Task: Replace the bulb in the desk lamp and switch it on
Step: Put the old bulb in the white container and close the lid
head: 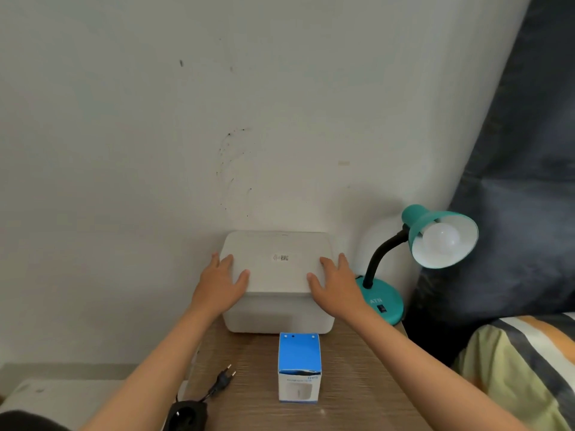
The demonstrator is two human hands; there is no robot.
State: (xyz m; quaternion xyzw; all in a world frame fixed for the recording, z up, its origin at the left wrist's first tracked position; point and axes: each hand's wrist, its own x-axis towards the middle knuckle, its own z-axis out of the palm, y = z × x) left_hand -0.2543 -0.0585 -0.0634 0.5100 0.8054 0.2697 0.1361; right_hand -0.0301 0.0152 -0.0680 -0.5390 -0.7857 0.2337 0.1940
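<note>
From the head camera, both bare arms reach forward over a small wooden table point(357, 384) set against a pale wall point(186, 119). The left hand point(221, 286) lies flat on the left part of the top of a white box point(277, 275), fingers spread and thumb pointing toward the middle; the right hand point(334, 283) lies the same way on the right part. Neither hand is closed around anything: the palms press on the lid with fingers wide, one at each side. A small label with a printed code point(281, 258) sits between the hands, near the middle of the lid. The box stands at the back of the table, touching or nearly touching the wall. Just to its right stands the teal desk lamp point(385, 303), its round base on the table's back right corner, a black bent neck rising to a teal shade point(435, 231) that faces the camera. A white bulb point(440, 239) sits in the shade, unlit. In front of the white box, near the table's middle, stands a blue and white bulb carton point(299, 367), upright, apart from both hands. To its left a black plug point(224, 379) lies on the table, its cord running to a black socket point(186, 415) at the near left edge. Dark fabric point(522, 181) hangs at the right, above striped bedding point(522, 362).
</note>
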